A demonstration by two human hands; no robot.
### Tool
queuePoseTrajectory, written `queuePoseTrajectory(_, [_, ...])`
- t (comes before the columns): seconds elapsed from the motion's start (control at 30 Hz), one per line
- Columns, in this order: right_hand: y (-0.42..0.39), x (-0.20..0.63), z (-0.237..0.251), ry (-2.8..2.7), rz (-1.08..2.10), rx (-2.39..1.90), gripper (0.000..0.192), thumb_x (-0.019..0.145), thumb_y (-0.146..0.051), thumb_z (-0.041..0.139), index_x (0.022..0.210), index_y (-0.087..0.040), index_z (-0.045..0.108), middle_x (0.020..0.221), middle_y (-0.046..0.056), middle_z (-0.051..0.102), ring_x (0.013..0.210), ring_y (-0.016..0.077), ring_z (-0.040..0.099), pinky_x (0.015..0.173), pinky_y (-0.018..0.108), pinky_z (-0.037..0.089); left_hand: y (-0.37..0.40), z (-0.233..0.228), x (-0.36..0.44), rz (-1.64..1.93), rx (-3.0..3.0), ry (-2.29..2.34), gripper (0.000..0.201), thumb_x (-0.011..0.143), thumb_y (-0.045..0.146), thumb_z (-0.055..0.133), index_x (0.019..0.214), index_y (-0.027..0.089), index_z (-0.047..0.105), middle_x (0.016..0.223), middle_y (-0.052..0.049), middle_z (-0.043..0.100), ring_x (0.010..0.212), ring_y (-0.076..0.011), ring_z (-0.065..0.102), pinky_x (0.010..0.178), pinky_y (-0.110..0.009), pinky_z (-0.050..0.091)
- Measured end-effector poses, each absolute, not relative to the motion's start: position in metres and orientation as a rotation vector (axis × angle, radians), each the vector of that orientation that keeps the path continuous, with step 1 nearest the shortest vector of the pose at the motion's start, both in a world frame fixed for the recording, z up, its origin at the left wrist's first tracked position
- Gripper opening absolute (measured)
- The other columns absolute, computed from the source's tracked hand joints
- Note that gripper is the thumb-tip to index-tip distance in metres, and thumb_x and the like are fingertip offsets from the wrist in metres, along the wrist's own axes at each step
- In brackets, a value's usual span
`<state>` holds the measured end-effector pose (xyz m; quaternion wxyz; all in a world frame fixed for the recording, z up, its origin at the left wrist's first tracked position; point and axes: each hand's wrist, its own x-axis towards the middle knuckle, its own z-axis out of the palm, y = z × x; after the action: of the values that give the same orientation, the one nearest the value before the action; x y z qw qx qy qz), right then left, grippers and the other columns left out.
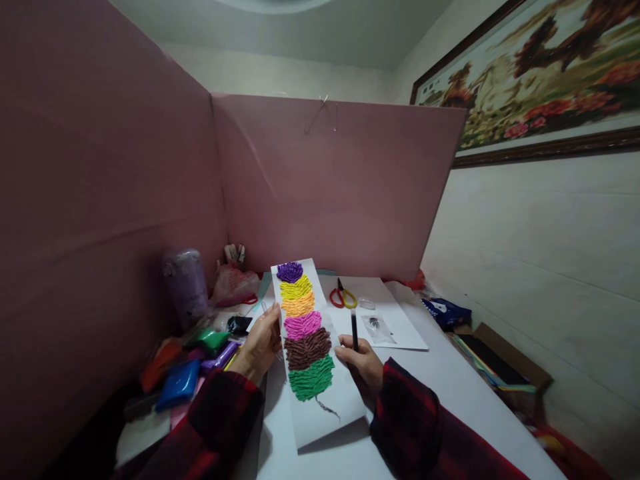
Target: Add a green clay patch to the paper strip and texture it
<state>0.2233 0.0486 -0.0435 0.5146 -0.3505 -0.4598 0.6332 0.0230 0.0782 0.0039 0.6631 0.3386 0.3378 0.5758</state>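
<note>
The paper strip (pixel 320 393) lay at the table's (pixel 450 400) centre, the left hand (pixel 261 347) touching its nine-o'clock edge and the right hand (pixel 361 363), holding a pen (pixel 354 331), at three o'clock. Scissors (pixel 343 297) lay at one o'clock on a sheet (pixel 395 313); clay packets (pixel 190 367) lay at nine o'clock, a bottle (pixel 186 283) at ten.

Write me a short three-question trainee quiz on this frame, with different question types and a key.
1. True or false: the right hand holds a dark pen upright.
2. Multiple choice: which colour band lies nearest the person on the paper strip? A) purple B) green C) orange
3. Short answer: what lies on the white sheet beyond the pen?

Key
1. True.
2. B: the green band is lowest on the strip; the purple one is farthest.
3. The scissors with red and yellow handles, beside small clear packets. The left hand steadies the strip's left edge.
</note>
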Motion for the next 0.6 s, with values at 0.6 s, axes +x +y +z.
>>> queuePoseTrajectory(0.6, [0.0439, 0.2253, -0.0386, -1.131, 1.512, -0.854, 0.031, 0.064, -0.036, 0.076, 0.062, -0.017, 0.053, 0.049, -0.007, 0.039, 0.046, 0.0079, 0.033, 0.047, 0.024, 0.022, 0.0798, 0.0015, 0.0228, 1.272, 0.719, 0.788, 0.020, 0.088, 0.034, 0.061, 0.099, 0.018, 0.061, 0.077, -0.001, 0.072, 0.063, -0.0133, 0.069, 0.049, -0.017, 0.047])
